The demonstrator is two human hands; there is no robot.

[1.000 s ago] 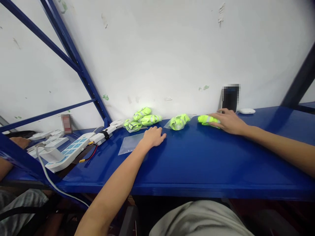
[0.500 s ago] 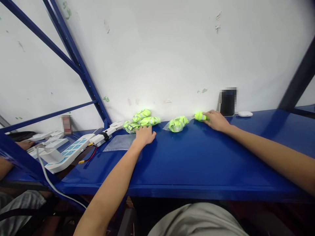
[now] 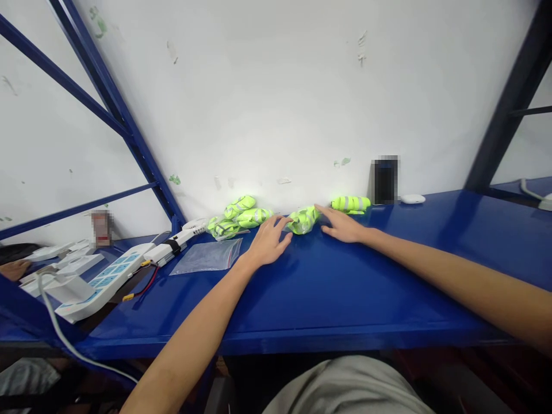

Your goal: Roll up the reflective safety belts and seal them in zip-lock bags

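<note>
A neon-yellow reflective bundle in a clear bag (image 3: 304, 220) lies on the blue table between my hands. My left hand (image 3: 269, 240) is at its left side, fingers apart, the tips at or very near the plastic. My right hand (image 3: 342, 223) is on its other side, fingers stretched toward it; whether they touch it I cannot tell. Behind my right hand lies a rolled neon-yellow reflective bundle (image 3: 350, 203) with silver stripes. Several similar bagged bundles (image 3: 254, 217) are heaped against the wall, left of my left hand. A flat clear zip bag (image 3: 207, 256) lies in front of them.
A white power strip (image 3: 106, 282), a white handheld fan (image 3: 194, 227) and a red-black cable with yellow plugs (image 3: 149, 283) are at the left. A dark phone-like device (image 3: 384, 183) leans on the wall near a white case (image 3: 413, 199). Another person's hand (image 3: 15, 269) shows far left.
My right hand has left the rolled bundle and moved left to the middle bagged one. My left hand has moved right, away from the heap. The view has shifted slightly right.
</note>
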